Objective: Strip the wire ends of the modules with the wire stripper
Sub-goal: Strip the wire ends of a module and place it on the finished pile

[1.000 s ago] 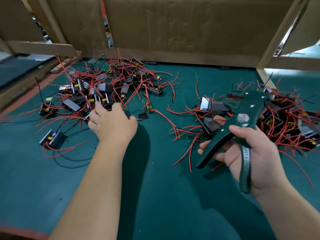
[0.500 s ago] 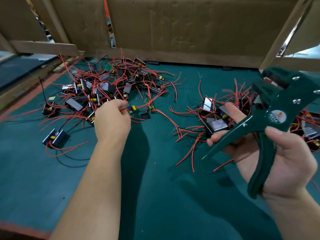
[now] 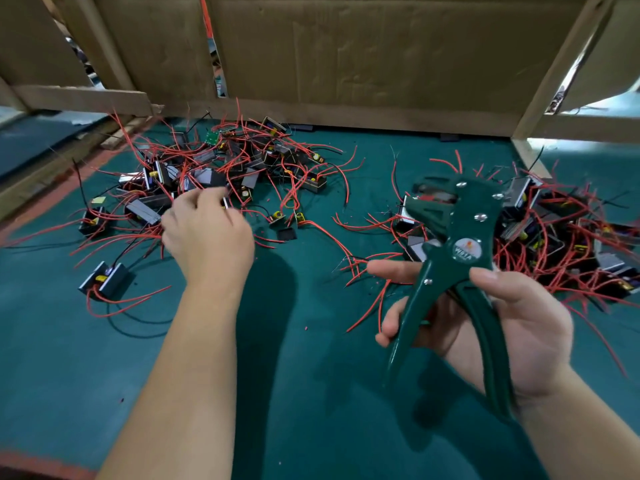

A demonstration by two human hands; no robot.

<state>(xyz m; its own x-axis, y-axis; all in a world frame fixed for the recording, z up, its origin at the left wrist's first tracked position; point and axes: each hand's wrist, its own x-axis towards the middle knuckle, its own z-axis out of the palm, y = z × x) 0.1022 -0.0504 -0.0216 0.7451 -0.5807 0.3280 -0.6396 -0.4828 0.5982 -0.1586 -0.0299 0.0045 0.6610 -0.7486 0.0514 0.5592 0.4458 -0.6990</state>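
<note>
The right hand (image 3: pixel 502 327) grips the green wire stripper (image 3: pixel 464 237), held above the bench (image 3: pixel 311 393) with its head tilted up and away. The thumb lies over one handle and the fingers wrap the other (the two handles stand spread apart). The left hand (image 3: pixel 207 233) reaches onto the near edge of the left pile of modules (image 3: pixel 242 161), its fingers curled among the red wires. It is blurred, so I cannot tell whether it pinches anything. A right pile of modules (image 3: pixel 561 233) lies behind the stripper's head. A lone module (image 3: pixel 105 278) sits apart at the near left, its red wires looping on the green surface. A cardboard wall (image 3: pixel 346 57) closes off the back.
</note>
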